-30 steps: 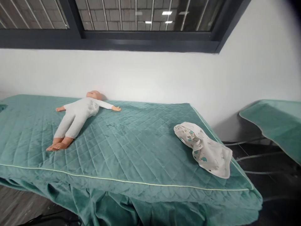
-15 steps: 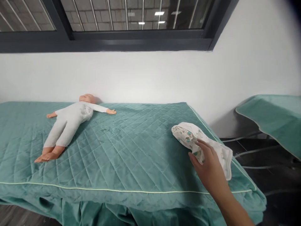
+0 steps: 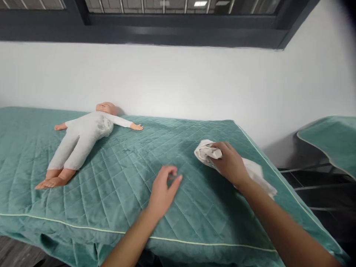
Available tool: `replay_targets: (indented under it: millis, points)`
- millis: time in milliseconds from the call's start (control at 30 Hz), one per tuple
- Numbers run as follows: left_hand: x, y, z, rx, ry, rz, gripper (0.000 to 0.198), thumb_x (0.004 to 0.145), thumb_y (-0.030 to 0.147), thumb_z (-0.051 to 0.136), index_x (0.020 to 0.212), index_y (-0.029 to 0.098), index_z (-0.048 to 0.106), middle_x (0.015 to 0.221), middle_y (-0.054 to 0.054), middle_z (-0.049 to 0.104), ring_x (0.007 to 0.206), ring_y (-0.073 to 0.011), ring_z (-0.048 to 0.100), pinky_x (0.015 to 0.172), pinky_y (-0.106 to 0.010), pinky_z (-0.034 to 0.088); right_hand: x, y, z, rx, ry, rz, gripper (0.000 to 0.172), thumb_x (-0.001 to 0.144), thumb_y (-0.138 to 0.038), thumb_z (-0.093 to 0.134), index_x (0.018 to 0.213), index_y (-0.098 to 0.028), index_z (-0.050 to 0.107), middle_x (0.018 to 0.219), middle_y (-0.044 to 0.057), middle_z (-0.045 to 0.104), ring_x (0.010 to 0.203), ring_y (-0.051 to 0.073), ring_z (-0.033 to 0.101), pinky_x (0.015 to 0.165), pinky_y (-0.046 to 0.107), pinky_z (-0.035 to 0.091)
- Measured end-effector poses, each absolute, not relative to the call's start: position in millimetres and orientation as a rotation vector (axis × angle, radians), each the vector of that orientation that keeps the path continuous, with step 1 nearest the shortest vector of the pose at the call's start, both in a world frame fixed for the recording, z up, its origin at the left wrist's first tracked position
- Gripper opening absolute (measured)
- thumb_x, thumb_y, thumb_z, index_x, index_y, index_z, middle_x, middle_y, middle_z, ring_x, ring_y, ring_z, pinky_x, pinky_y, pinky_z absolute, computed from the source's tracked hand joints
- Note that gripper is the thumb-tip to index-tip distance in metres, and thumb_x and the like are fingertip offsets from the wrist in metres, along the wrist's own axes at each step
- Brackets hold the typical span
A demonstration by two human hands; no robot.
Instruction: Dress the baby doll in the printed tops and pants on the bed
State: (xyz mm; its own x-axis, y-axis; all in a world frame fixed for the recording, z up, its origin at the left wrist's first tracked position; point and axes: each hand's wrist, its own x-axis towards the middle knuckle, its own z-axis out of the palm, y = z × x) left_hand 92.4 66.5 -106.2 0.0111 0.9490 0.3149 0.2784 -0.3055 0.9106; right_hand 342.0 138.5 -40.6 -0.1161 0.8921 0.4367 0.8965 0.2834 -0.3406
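"Head view, on my distant screen: why is that crumpled, off-white piece of soft cloth bunched up?"

"I see the right hand with its fingers curled closed on it. Gathering it seems to give them thick folds to grip; some fingers are hidden from me."

"And the left hand?"

"Half-curled, thumb and fingers apart, holding nothing, over the green, diamond-quilted mattress cover. I can't tell whether it touches."

"Where does the cloth lie from the right hand?"

"One bunched end pokes out past the fingertips, toward the left; the rest trails below the wrist toward the mattress's right edge. Well apart, beyond the left hand, I have a baby-shaped doll with a white fabric body and smooth tan limbs, lying on its back, arms spread, probably laid so the flat bed supports it"
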Motion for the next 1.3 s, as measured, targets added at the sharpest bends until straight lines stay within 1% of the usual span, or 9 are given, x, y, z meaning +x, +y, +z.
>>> replay_targets:
  millis: [233,433,567,633,767,900,1067,1200,1300]
  points:
    - [96,146,-101,1.161,1.085,1.732,0.052,0.092,0.054,0.059,0.132,0.021,0.056,0.132,-0.011,0.063,0.122,-0.0232,0.06,0.106,-0.035,0.047,227,147,-7,-1.032,-1.767,0.606,0.03,0.078,-0.035,0.076,0.101,-0.023,0.061,0.11,0.003,0.066,0.102,0.021,0.062,0.095,0.036,0.047]
    - [85,141,-106,1.069,1.364,1.834,0.069,0.09,0.057,0.061,0.148,0.023,0.042,0.151,-0.012,0.048,0.14,-0.0241,0.047,0.119,-0.036,0.035,194,181,-55,-0.978,-1.691,0.832,0.02,0.077,-0.033,0.07,0.088,-0.022,0.057,0.113,0.004,0.063,0.111,0.022,0.057,0.104,0.037,0.041]
    - [89,149,-109,1.087,1.439,1.756,0.066,0.085,0.049,0.071,0.142,0.024,0.051,0.15,-0.011,0.05,0.142,-0.0264,0.045,0.122,-0.04,0.031,208,192,-81,-1.052,-1.559,1.118,0.026,0.078,-0.038,0.069,0.096,-0.022,0.059,0.101,0.002,0.066,0.093,0.019,0.058,0.089,0.033,0.047]
    - [90,151,-111,1.064,1.41,1.771,0.053,0.089,0.048,0.066,0.135,0.023,0.057,0.142,-0.011,0.057,0.135,-0.0254,0.051,0.118,-0.04,0.036,215,193,-83,-1.014,-1.563,1.192,0.029,0.078,-0.041,0.071,0.095,-0.021,0.059,0.109,0.003,0.067,0.094,0.019,0.059,0.088,0.032,0.047]
    - [87,152,-114,0.944,1.451,1.876,0.036,0.095,0.043,0.055,0.119,0.019,0.065,0.127,-0.011,0.064,0.122,-0.0225,0.058,0.112,-0.038,0.04,221,189,-77,-0.959,-1.663,1.138,0.027,0.08,-0.042,0.073,0.089,-0.02,0.06,0.138,0.009,0.058,0.124,0.023,0.055,0.108,0.037,0.039]
    - [82,155,-114,0.692,1.304,1.988,0.032,0.089,0.037,0.06,0.113,0.018,0.068,0.125,-0.009,0.066,0.116,-0.0205,0.061,0.106,-0.035,0.044,228,188,-74,-0.911,-1.676,1.103,0.027,0.078,-0.041,0.077,0.078,-0.023,0.057,0.141,0.008,0.058,0.133,0.026,0.052,0.117,0.042,0.033]
    - [77,162,-112,0.383,0.897,1.92,0.023,0.075,0.03,0.068,0.092,0.015,0.072,0.095,-0.005,0.074,0.087,-0.0181,0.069,0.087,-0.031,0.052,244,189,-70,-0.887,-1.575,1.067,0.023,0.074,-0.033,0.081,0.07,-0.022,0.061,0.14,0.005,0.06,0.135,0.028,0.051,0.117,0.042,0.033]
    - [68,167,-109,0.284,0.797,1.832,0.016,0.075,0.028,0.069,0.083,0.014,0.07,0.083,-0.002,0.074,0.074,-0.0156,0.068,0.075,-0.027,0.054,256,188,-68,-0.87,-1.122,1.197,0.024,0.07,-0.028,0.081,0.07,-0.021,0.058,0.108,0.002,0.072,0.099,0.02,0.068,0.09,0.035,0.052]
    - [62,169,-106,0.136,0.73,1.689,0.025,0.086,0.039,0.063,0.076,0.016,0.065,0.06,0.001,0.063,0.05,-0.0117,0.057,0.053,-0.023,0.047,273,193,-69,-0.809,-0.715,1.224,0.023,0.069,-0.028,0.076,0.081,-0.023,0.058,0.082,-0.003,0.069,0.069,0.015,0.063,0.068,0.03,0.053]
